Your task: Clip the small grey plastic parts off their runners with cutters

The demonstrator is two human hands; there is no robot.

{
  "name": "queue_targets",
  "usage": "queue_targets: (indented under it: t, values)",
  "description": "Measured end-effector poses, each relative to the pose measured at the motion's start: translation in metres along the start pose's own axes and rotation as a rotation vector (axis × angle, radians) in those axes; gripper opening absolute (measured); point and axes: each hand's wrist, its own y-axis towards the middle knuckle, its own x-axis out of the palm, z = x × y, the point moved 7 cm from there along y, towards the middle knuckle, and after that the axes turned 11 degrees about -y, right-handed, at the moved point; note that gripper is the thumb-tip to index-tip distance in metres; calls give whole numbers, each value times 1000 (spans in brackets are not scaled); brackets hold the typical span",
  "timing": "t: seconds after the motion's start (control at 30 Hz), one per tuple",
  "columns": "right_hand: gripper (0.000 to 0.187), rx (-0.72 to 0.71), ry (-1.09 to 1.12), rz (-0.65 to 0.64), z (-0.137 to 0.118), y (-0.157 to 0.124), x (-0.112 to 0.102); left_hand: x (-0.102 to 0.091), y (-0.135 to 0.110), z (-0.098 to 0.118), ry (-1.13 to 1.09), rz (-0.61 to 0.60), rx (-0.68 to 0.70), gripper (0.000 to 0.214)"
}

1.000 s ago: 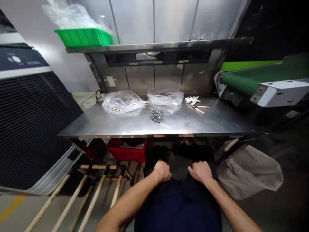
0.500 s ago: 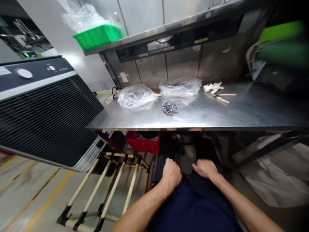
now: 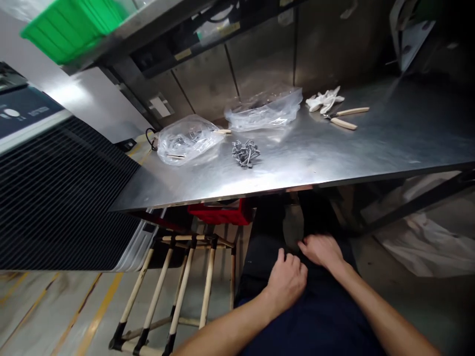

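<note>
My left hand (image 3: 288,277) is over my lap, fingers bent and close together, with nothing visible in it. Beside it, my right hand (image 3: 322,249) lies on my dark-clothed thigh, back up and thumb apart; its other fingertips are partly hidden. Both hands are below the front edge of the metal table (image 3: 289,160). On the tabletop, a small heap of grey metal pieces (image 3: 246,153) lies nearest to them. Behind the heap are a clear plastic bag with metal pieces (image 3: 187,141) and another clear plastic bag (image 3: 265,111). Pliers with pale handles (image 3: 343,121) lie beside white gloves (image 3: 324,100).
A green bin (image 3: 74,29) stands on the shelf at upper left. Under the table is a red bin (image 3: 222,213). A frame of pale tubes with black joints (image 3: 181,282) stands left of my legs, near a large machine with a black slatted front (image 3: 55,198).
My view has tilted and shifted closer to the table. My left hand has moved right, nearer my right hand. The things on the table lie as before.
</note>
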Motion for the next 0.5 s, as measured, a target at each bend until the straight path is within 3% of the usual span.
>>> queue_targets:
  t: [0.1, 0.17, 0.3, 0.37, 0.5]
  values:
    - [32, -12, -14, 18, 0, -5, -3, -10, 1, 8, -123, 31, 127, 26]
    - [32, -18, -28, 30, 0, -10, -6, -23, -2, 3, -220, 63, 148, 30]
    - [32, 35, -58, 64, 5, -18, -15, -41, -21, -46, -431, 130, 18, 72]
    - [31, 71, -68, 95, 8, -21, -20, -31, -39, -79, -531, 100, -74, 75]
    - [31, 110, -63, 179, 14, -29, -32, 9, -92, -129, -703, -3, -277, 81]
